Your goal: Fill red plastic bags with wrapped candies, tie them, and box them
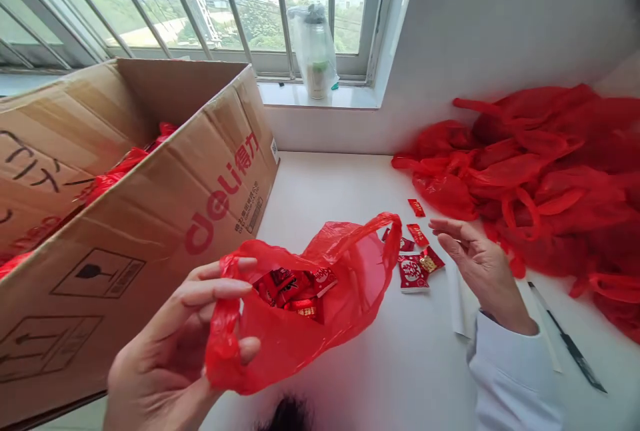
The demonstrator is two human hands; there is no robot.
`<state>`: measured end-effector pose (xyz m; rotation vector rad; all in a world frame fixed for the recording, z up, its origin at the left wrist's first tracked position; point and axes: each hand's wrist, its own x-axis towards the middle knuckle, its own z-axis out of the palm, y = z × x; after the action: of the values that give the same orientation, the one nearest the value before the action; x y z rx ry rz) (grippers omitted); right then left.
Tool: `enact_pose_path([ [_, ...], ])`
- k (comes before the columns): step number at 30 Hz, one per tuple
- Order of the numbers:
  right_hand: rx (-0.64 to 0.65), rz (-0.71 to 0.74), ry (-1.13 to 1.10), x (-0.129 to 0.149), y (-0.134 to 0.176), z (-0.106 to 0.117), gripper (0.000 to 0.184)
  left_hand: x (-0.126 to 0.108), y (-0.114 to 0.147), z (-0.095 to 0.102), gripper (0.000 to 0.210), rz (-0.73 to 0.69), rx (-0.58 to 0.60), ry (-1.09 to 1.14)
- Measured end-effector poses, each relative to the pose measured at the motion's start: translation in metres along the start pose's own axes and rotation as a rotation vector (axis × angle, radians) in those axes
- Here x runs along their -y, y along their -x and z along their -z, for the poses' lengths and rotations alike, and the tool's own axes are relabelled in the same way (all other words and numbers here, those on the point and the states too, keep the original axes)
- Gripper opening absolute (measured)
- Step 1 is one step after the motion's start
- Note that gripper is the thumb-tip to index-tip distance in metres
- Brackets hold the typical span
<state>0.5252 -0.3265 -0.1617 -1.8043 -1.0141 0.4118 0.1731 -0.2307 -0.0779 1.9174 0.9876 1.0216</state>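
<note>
My left hand (175, 344) grips one handle side of a red plastic bag (350, 311), with fingers through the handle loop. The bag's mouth gapes, and several red-wrapped sweets (295, 288) lie inside it. My right hand (470, 264) is apart from the bag, over the table to its right, fingers stretched out with nothing visible in them. Between the bag and that hand lie a few loose sweets: a square red packet (414, 272), a red and gold one (431, 260) and small red strips (417, 235).
A tall cardboard box (165, 218) holding red bags stands at the left. Red plastic bags (545, 171) are heaped at the right by the wall. A black pen (570, 341) lies near white paper (456, 304). A bagged bottle (316, 58) stands on the windowsill.
</note>
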Motion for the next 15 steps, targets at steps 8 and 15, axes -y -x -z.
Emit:
enact_pose_path([
  [8,0.253,0.275,-0.009,0.103,-0.004,-0.049,0.032,-0.038,-0.046,-0.016,0.023,0.04,0.113,0.39],
  [15,-0.143,0.18,-0.355,0.105,-0.012,-0.025,0.019,-0.062,-0.053,-0.004,0.024,-0.083,0.199,0.228],
])
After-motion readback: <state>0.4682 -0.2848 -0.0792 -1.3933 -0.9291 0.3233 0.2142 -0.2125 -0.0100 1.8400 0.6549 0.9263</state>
